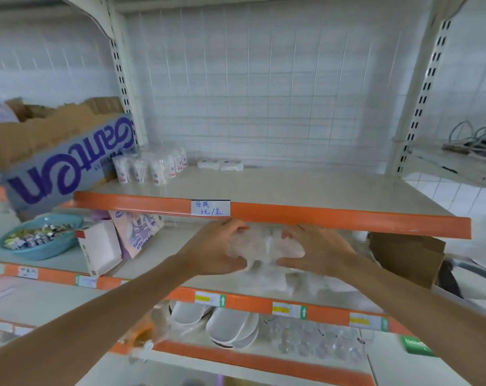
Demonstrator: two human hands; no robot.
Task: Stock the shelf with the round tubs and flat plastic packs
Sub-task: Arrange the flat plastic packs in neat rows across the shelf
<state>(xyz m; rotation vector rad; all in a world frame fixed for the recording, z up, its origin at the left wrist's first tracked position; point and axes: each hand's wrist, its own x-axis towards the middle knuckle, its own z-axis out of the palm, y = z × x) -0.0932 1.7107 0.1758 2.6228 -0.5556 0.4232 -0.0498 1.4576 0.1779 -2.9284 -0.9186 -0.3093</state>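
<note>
Head view looks at a rack of orange-edged shelves, and both hands meet just under the front lip of the top shelf (264, 188). The left hand (216, 246) and the right hand (317, 249) grip a clear pack (264, 246) from opposite ends, fingers curled over its top and thumbs tucked beneath. The clear pack is crumpled and blurred, so its contents cannot be made out. It is held above the middle shelf (158, 252), just over a heap of more clear plastic (292, 280) lying there. A handwritten price label (210, 208) sits on the orange lip right above the left hand. On the top shelf, a cluster of small tubs (149, 165) stands at the back left, and a few white flat packs (219, 164) lie near them against the wire grid. A cardboard box (58, 151) with purple lettering leans on the neighbouring bay to the left. On the middle shelf, left of the hands, are a blue basket (41, 238) of wrapped sweets, a white box (99, 246) and a purple box (137, 232) leaning behind it. A brown carton (406, 254) stands at the right end. On the shelf below are stacked white plates (230, 324) and, beside them, rows of glasses (319, 338).
</note>
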